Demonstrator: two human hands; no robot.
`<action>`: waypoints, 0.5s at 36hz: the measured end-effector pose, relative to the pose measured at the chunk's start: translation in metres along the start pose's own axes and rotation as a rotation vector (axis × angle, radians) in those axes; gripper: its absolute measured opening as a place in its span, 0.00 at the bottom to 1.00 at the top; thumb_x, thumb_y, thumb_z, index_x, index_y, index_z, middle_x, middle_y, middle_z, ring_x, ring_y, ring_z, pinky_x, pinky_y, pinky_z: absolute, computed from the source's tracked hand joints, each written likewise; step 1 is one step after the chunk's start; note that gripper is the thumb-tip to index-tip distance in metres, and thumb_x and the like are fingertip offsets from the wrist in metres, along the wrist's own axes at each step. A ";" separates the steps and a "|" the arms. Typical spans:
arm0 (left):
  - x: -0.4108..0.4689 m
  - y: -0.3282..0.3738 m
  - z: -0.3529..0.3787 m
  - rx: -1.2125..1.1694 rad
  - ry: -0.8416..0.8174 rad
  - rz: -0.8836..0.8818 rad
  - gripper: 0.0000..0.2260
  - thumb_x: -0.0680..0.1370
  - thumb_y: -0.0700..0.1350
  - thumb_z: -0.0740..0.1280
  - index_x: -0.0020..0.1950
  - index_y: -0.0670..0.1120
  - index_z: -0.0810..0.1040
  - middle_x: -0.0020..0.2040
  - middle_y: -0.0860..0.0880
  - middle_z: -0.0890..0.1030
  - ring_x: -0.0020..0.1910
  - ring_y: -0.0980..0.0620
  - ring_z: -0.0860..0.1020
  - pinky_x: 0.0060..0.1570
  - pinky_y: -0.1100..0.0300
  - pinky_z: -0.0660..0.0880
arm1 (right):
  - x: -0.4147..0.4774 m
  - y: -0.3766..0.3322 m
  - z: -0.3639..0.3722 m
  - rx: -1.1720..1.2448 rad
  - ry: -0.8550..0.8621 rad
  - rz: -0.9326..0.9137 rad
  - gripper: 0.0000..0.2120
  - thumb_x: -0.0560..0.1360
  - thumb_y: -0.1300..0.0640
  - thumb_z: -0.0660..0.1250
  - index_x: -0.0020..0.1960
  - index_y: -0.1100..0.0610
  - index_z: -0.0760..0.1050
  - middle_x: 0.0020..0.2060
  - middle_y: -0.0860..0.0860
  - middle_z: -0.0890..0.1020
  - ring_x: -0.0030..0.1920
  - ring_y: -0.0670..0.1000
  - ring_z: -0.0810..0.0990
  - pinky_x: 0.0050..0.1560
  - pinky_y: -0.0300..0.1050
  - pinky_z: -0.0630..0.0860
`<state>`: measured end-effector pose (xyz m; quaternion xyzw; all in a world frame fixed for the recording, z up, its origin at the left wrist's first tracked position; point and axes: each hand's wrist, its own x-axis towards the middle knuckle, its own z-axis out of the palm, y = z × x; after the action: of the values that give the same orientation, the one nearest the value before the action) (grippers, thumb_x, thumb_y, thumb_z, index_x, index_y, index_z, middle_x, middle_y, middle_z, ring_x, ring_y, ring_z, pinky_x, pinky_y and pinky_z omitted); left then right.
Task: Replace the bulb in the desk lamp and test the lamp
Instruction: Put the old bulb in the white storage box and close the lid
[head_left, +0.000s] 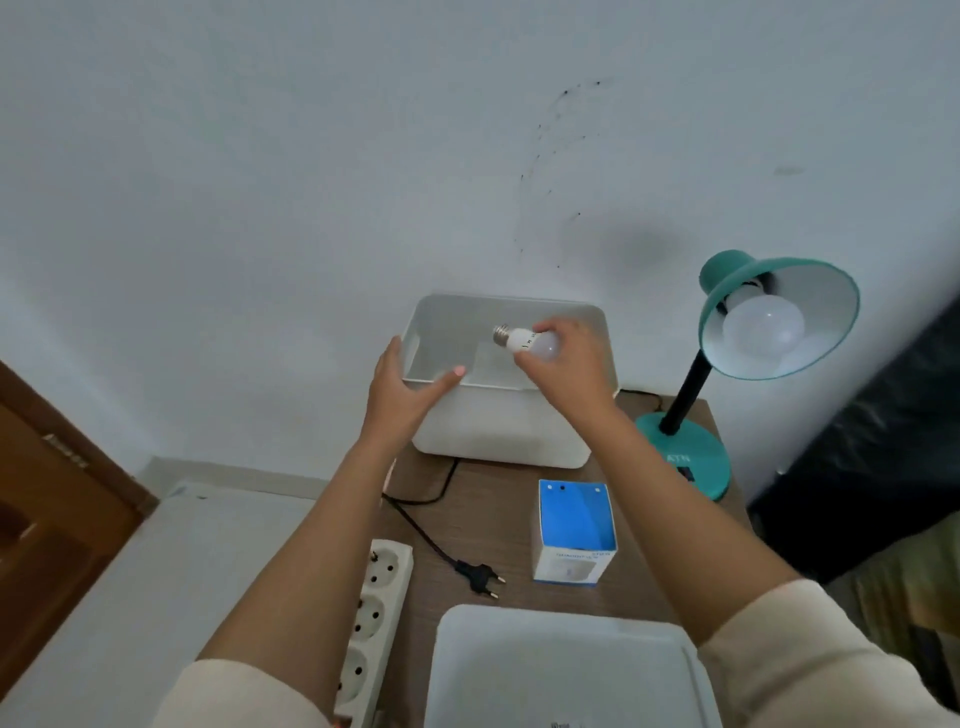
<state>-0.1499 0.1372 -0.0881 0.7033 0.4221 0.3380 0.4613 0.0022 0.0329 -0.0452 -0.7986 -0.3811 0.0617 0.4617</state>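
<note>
The right hand (566, 364) holds a loose bulb (527, 344) over the open white bin (498, 431), fingers closed round the frosted globe end. The bulb lies nearly level, its long axis running left to right: the metal screw base (501, 334) points left, away from the palm and slightly up, while the globe sits inside the grip. Small dark printing shows on the white collar between base and globe.

The left hand (402, 395) is to the left of the bulb and a little lower, fingers spread apart, with the thumb hooked over the bin's near rim and the other fingers along its left wall; it grips nothing but the bin edge. The two hands are apart, the bulb's base pointing into the gap between them.

To the right of the right hand stands the teal desk lamp (685, 452), its shade (831, 312) tilted toward the camera with a second, larger bulb (763, 325) seated in it, globe facing outward and downward. That bulb looks unlit.

Nearer than the right wrist, on the wooden table (493, 525), a blue and white bulb box (574, 535) stands upright. Below the left forearm lie the lamp's black plug (480, 576), unplugged, and a white power strip (371, 623) at the table's left edge. A white lid (566, 670) lies closest to the body.
</note>
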 end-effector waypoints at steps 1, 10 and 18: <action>0.002 -0.002 -0.001 -0.001 -0.004 -0.004 0.45 0.66 0.58 0.75 0.75 0.49 0.55 0.74 0.50 0.61 0.71 0.50 0.63 0.68 0.55 0.64 | 0.008 0.001 0.003 -0.018 -0.036 0.002 0.17 0.69 0.57 0.71 0.56 0.58 0.76 0.55 0.55 0.77 0.54 0.53 0.75 0.43 0.36 0.64; 0.005 -0.010 0.000 -0.038 -0.019 0.019 0.47 0.64 0.58 0.75 0.76 0.49 0.54 0.75 0.50 0.61 0.72 0.52 0.62 0.68 0.56 0.63 | 0.047 0.018 0.019 -0.111 -0.184 0.050 0.14 0.68 0.60 0.71 0.54 0.58 0.77 0.52 0.58 0.79 0.44 0.52 0.74 0.41 0.42 0.68; 0.005 -0.011 0.000 -0.051 -0.025 0.011 0.48 0.62 0.60 0.75 0.75 0.50 0.55 0.75 0.51 0.60 0.72 0.52 0.60 0.71 0.52 0.62 | 0.055 0.031 0.028 -0.285 -0.386 0.159 0.23 0.73 0.51 0.68 0.63 0.59 0.68 0.64 0.59 0.67 0.65 0.61 0.67 0.65 0.51 0.67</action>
<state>-0.1511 0.1439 -0.0984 0.6978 0.4039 0.3423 0.4824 0.0457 0.0801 -0.0717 -0.8565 -0.4030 0.1949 0.2570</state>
